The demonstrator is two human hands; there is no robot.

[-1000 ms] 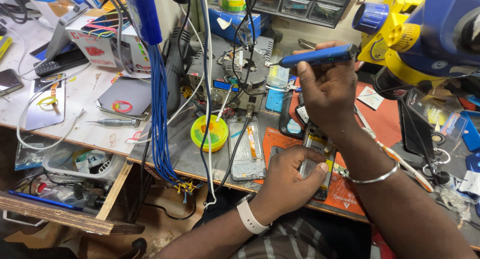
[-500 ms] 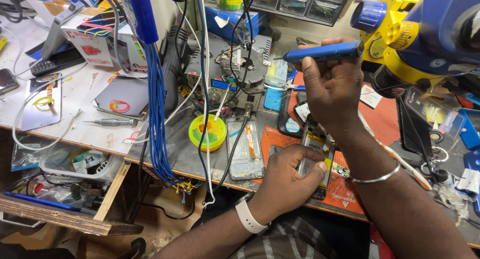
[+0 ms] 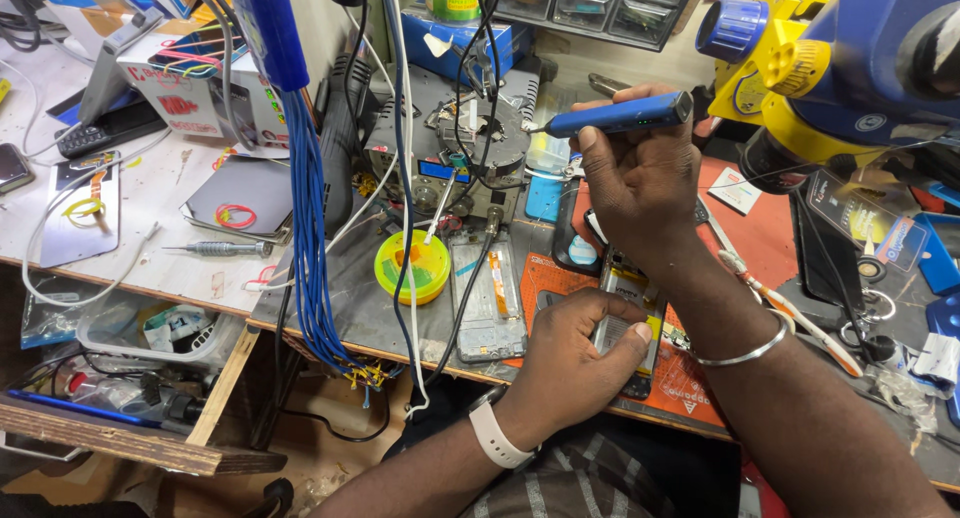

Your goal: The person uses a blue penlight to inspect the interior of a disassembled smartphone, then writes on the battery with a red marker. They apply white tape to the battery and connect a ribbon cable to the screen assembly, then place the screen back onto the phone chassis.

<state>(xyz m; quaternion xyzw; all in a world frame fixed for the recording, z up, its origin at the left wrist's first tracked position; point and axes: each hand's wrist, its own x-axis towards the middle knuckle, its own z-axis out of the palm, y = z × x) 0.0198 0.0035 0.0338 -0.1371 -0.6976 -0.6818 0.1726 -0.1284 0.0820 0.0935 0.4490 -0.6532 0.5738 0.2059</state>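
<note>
My right hand (image 3: 640, 183) is raised over the bench and grips a blue pen-shaped electric screwdriver (image 3: 625, 114), its tip pointing left. Below it, my left hand (image 3: 580, 353), with a white wristband, presses down on an opened phone (image 3: 630, 323) that lies on an orange work mat (image 3: 560, 278). A silver bangle circles my right wrist. Another opened phone frame (image 3: 487, 296) lies just left of the held phone.
A yellow-green round dish (image 3: 412, 266) sits left of the phone frame. Blue wires (image 3: 305, 238) hang down at the bench's front edge. A yellow and blue microscope (image 3: 840, 68) stands at the right. A small screwdriver (image 3: 220, 248) lies on the white table at the left.
My right hand has lifted the blue screwdriver slightly and shifted it. My left hand stays on the phone.
</note>
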